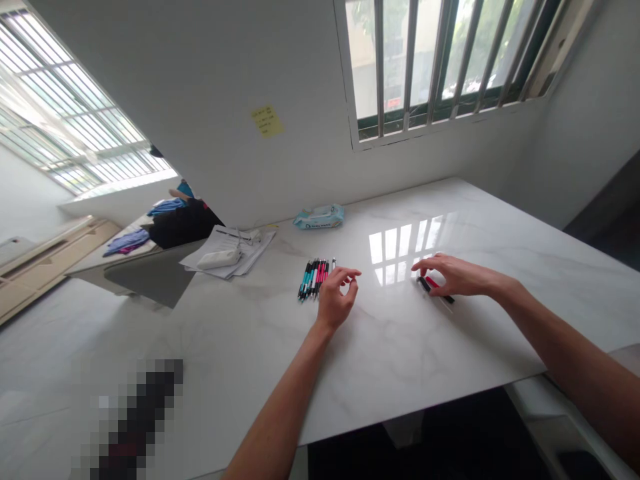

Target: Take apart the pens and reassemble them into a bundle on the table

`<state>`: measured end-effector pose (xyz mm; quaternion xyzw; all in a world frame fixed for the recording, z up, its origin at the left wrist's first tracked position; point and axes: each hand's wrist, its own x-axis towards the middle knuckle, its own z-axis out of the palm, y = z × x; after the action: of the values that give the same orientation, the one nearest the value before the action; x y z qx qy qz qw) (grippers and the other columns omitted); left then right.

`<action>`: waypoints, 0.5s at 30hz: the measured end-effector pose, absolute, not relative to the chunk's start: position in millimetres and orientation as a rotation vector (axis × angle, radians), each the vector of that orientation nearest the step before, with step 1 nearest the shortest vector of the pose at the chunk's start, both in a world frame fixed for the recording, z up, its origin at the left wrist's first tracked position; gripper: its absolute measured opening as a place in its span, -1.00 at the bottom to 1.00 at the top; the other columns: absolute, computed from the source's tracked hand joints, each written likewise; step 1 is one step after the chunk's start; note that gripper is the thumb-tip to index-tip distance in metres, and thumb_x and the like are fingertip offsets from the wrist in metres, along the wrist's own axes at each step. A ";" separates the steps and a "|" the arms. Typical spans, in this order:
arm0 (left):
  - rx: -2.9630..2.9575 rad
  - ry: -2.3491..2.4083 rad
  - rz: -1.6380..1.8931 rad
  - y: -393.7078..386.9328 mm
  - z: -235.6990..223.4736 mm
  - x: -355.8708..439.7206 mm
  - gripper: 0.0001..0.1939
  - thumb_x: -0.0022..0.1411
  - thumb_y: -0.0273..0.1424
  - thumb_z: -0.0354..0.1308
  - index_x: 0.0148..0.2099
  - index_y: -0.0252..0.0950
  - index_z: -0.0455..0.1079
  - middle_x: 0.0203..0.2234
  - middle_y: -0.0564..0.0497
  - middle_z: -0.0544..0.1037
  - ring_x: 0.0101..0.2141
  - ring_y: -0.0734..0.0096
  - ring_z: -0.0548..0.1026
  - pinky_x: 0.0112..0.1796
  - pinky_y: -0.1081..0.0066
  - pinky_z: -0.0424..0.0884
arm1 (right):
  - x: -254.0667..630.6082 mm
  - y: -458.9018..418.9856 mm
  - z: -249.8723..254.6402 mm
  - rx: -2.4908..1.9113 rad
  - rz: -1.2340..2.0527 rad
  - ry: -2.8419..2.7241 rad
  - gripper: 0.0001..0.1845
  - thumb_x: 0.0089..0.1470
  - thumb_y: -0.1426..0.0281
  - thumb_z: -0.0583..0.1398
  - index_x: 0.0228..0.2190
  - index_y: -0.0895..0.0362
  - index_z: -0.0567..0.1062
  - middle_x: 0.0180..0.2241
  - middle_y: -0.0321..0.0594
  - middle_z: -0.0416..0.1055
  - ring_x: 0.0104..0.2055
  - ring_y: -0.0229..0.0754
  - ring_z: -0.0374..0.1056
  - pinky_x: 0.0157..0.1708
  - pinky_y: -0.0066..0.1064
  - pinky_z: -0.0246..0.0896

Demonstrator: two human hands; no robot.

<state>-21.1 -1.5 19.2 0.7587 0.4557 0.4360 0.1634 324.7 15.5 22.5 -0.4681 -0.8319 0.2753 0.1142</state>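
Note:
A row of pens (311, 279) with turquoise, pink and black parts lies side by side on the white marble-patterned table (380, 353). My left hand (336, 301) is just right of the row and covers part of it. Its thumb and fingers are curved and apart, with nothing visible between them. Farther right, my right hand (457, 275) hovers over a few loose pens, with its thumb and forefinger apart around them. A black pen (424, 285) and a red pen (432, 283) show between these fingers, partly hidden by the hand.
A light-blue wipes pack (319, 217) lies near the wall. Papers (235, 252) with a white case (219, 259) and a cable are at the back left, beside a mirror (95, 220). A yellow note (267, 121) is on the wall. The table's front edge is close to my forearms.

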 end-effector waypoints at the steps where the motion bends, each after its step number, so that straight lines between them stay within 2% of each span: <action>1: 2.165 1.296 1.238 -1.7 19.2 -20.8 -0.77 0.32 -0.54 0.12 -0.10 -0.21 0.57 -0.24 0.01 0.59 -0.33 0.42 0.46 -0.23 0.38 0.43 | 324.7 15.6 22.2 -1.388 0.805 -2.429 -0.36 0.02 0.19 0.34 0.17 -0.05 0.49 0.05 -0.09 0.53 0.14 0.17 0.37 0.05 -0.09 0.30; 7: 2.153 1.268 1.175 -3.8 18.5 -19.6 -0.77 0.33 -0.50 0.13 -0.08 -0.18 0.58 -0.20 -0.01 0.60 -0.28 0.39 0.49 -0.19 0.36 0.43 | 321.6 13.2 29.3 -1.376 0.706 -2.377 -0.43 0.02 0.18 0.33 0.09 -0.02 0.52 -0.05 -0.08 0.54 0.05 0.14 0.40 -0.01 -0.10 0.31; 11: 1.848 1.241 1.114 -5.5 18.7 -8.9 -0.80 0.34 -0.32 0.21 -0.04 -0.21 0.57 -0.17 -0.06 0.61 -0.26 0.37 0.54 -0.23 0.38 0.46 | 307.7 9.2 42.0 -1.301 0.629 -2.320 -0.53 0.03 0.24 0.33 0.01 0.02 0.53 -0.09 -0.10 0.53 -0.01 0.08 0.42 -0.07 -0.13 0.34; 15: 1.324 1.092 0.946 -9.8 24.2 14.6 -0.57 0.28 -0.08 0.30 0.04 -0.27 0.51 -0.12 -0.15 0.64 -0.30 0.35 0.62 -0.28 0.38 0.51 | 274.5 0.4 57.0 -1.139 0.595 -2.296 -0.54 0.05 0.29 0.34 0.02 0.01 0.49 -0.09 -0.12 0.53 0.01 0.06 0.39 -0.09 -0.16 0.36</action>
<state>14.6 -9.8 24.2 0.5610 0.4627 0.4008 0.5572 274.5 0.4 57.0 -0.4190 -0.8444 0.2186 0.2524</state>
